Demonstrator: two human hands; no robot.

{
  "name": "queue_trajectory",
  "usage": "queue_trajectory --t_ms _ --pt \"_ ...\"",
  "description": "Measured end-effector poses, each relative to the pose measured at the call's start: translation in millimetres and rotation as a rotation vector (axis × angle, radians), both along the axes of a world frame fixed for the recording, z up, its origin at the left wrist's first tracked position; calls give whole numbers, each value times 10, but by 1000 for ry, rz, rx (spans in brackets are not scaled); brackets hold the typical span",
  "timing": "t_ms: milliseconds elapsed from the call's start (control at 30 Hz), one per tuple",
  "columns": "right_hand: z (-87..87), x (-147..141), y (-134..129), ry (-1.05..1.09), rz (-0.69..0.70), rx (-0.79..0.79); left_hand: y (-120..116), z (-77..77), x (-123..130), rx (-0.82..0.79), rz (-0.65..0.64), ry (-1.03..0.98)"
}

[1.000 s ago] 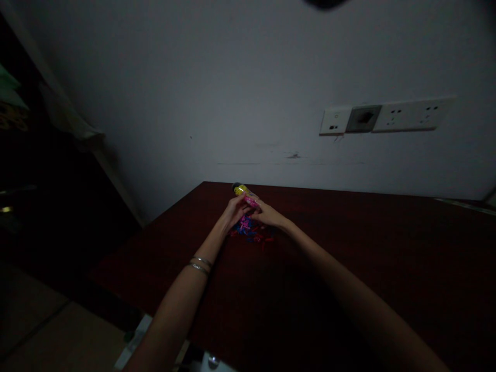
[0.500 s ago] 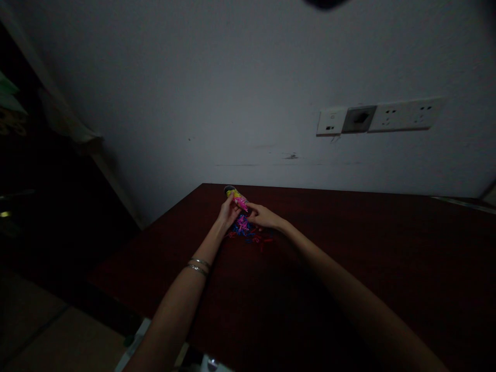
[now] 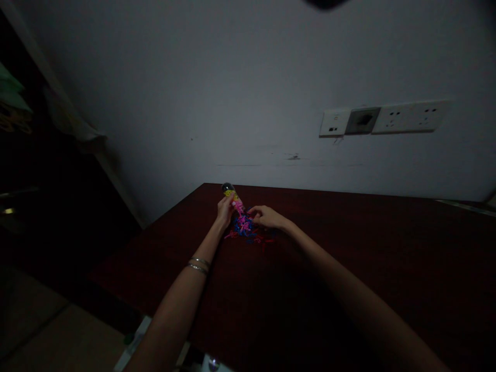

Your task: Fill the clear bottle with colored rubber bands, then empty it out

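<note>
My left hand [image 3: 226, 209] is closed around a clear bottle [image 3: 228, 188], tilted with its rounded end up and away from me and its lower end over the table. Yellow and pink pieces, which look like small rubber bands, show inside it. Below that lower end lies a loose heap of thin blue, pink and red rubber bands [image 3: 244, 226]. Just right of the heap and the bottle's low end is my right hand [image 3: 267, 217], its fingers bent but apart, with nothing visible in them. Dim light hides the fingertips' exact contact.
The dark red-brown table [image 3: 349, 248] runs up to a pale wall [image 3: 248, 103]. A row of sockets and switches [image 3: 383, 120] is set in the wall at right. Beyond the table's left edge are a dark door [image 3: 46, 181] and tiled floor [image 3: 58, 330].
Pink bands have slid down from the bottle onto the heap. The bottle stands a bit steeper, and my right hand has drawn slightly right, away from its low end.
</note>
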State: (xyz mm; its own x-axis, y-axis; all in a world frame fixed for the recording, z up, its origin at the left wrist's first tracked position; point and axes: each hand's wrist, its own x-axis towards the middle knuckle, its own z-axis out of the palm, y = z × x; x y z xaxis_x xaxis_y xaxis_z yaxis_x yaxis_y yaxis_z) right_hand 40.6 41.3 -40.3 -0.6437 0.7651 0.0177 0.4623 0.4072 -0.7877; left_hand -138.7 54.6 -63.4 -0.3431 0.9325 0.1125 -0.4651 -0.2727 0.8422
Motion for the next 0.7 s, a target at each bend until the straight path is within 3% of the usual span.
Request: queue_trajectory --t_ms 433,700 --pt "-59 31 92 -15 -18 -36 -25 54 48 114 -60 334" --pt "-41 39 72 11 5 -83 -48 98 58 80 4 472"
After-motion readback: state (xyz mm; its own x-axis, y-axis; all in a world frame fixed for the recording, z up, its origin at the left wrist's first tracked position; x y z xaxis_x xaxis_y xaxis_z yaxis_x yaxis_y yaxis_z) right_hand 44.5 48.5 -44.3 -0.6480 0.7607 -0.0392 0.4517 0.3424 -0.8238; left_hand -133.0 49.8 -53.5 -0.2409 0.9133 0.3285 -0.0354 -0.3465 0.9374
